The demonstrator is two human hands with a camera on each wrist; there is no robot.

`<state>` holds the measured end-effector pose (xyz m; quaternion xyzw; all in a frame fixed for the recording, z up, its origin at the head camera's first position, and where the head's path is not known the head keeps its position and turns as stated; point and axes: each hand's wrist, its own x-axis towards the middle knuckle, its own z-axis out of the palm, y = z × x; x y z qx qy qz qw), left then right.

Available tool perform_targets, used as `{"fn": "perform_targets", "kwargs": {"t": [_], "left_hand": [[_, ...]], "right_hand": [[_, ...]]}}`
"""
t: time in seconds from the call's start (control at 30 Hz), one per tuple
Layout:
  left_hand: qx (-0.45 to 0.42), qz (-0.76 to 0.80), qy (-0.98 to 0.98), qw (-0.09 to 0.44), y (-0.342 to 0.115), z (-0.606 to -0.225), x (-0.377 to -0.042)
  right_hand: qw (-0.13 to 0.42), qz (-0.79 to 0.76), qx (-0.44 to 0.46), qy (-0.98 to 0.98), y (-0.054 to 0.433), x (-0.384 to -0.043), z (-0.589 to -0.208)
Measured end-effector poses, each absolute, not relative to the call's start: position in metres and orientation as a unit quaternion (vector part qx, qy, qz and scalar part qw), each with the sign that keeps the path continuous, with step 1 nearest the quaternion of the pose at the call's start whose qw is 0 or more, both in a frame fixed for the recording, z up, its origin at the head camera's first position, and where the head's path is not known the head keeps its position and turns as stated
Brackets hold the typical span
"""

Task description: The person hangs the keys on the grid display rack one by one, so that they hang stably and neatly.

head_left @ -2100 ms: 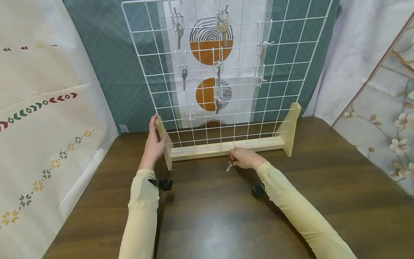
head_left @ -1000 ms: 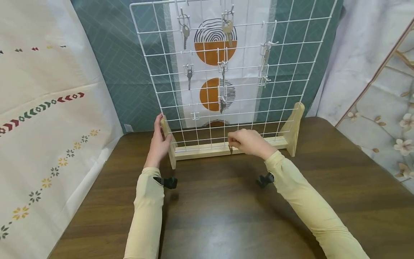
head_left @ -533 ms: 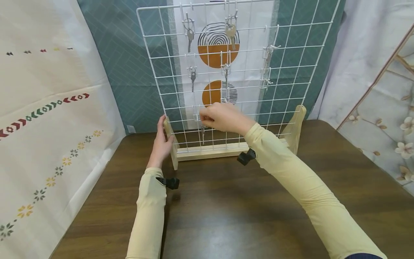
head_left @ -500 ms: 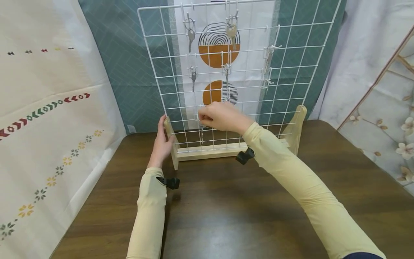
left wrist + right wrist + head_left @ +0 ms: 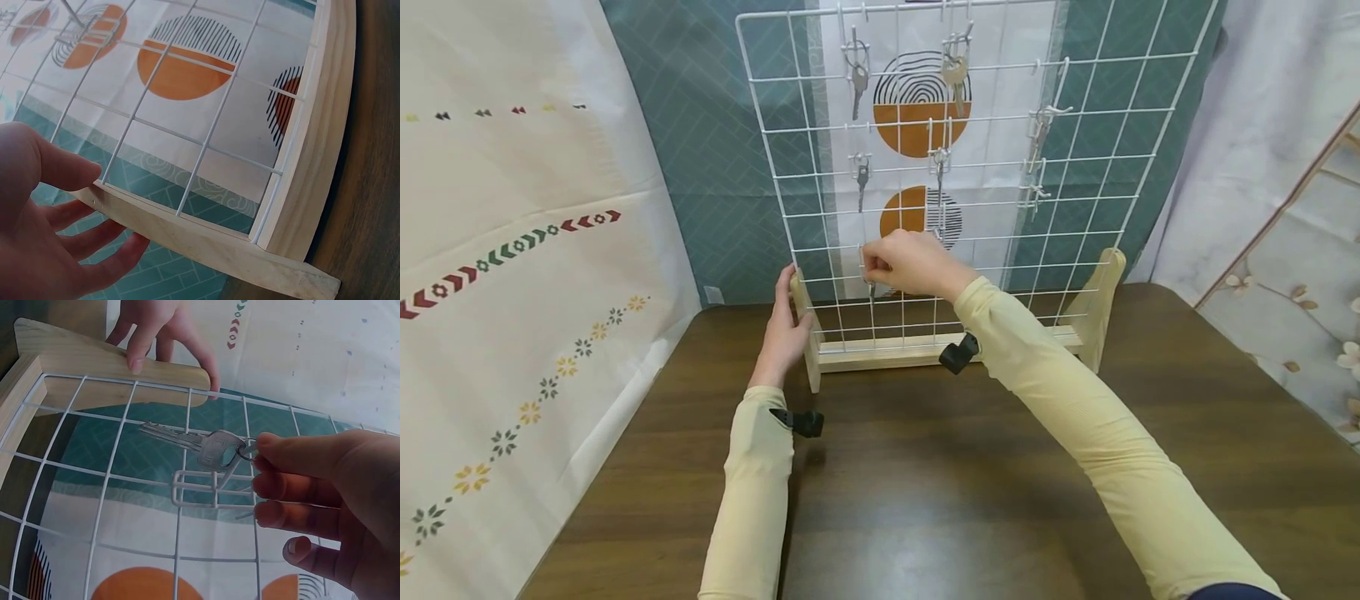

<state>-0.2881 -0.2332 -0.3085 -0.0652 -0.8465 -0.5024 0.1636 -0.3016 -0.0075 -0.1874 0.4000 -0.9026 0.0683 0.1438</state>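
Observation:
A white wire grid (image 5: 763, 132) stands in a wooden base on the table. My left hand (image 5: 782, 337) holds the base's left wooden end piece (image 5: 187, 234), thumb on the near side and fingers behind it. Low on the grid's left, my right hand (image 5: 917, 265) pinches a small metal ring (image 5: 248, 450) between thumb and index finger. From that ring hangs a silver key (image 5: 215, 449). The ring is at the tip of a white hook (image 5: 212, 487) clipped to the grid; whether it is around the prong I cannot tell.
Several other keys hang on hooks, among them a silver one (image 5: 859, 79), a brass-coloured one (image 5: 955, 71) and a smaller one (image 5: 862, 175). Another hook (image 5: 1036, 193) at the right shows no key. Cloth hangs behind the brown table (image 5: 910, 467).
My right hand has lifted the key from near the base's front rail, moving up and left to the low left hook. The left hand stays on the wooden end piece. The view shifts slightly.

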Motion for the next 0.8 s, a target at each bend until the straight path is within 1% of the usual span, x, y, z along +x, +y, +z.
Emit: {"fn": "perform_targets", "kwargs": {"t": [0.23,0.33,0.47,0.57,0.67,0.8], "left_hand": [[-0.06,-0.495,-0.851,0.165,-0.236,-0.309,-0.286],[-0.059,-0.494,-0.852,0.164,-0.239,-0.311,-0.285],[-0.061,-0.488,-0.855,0.163,-0.242,-0.312,-0.283],[-0.053,-0.471,-0.864,0.171,-0.244,-0.309,-0.281],[-0.034,-0.455,-0.867,0.198,-0.243,-0.3,-0.274],[-0.01,-0.442,-0.855,0.27,-0.243,-0.283,-0.258]], "right_hand": [[0.15,0.083,0.401,-0.9,-0.009,-0.3,-0.192],[0.167,0.099,0.409,-0.892,-0.009,-0.296,-0.2],[0.194,0.123,0.415,-0.88,-0.001,-0.283,-0.216],[0.194,0.134,0.416,-0.878,0.011,-0.27,-0.23],[0.183,0.137,0.4,-0.888,0.027,-0.257,-0.245],[0.164,0.136,0.365,-0.906,0.053,-0.247,-0.265]]}}
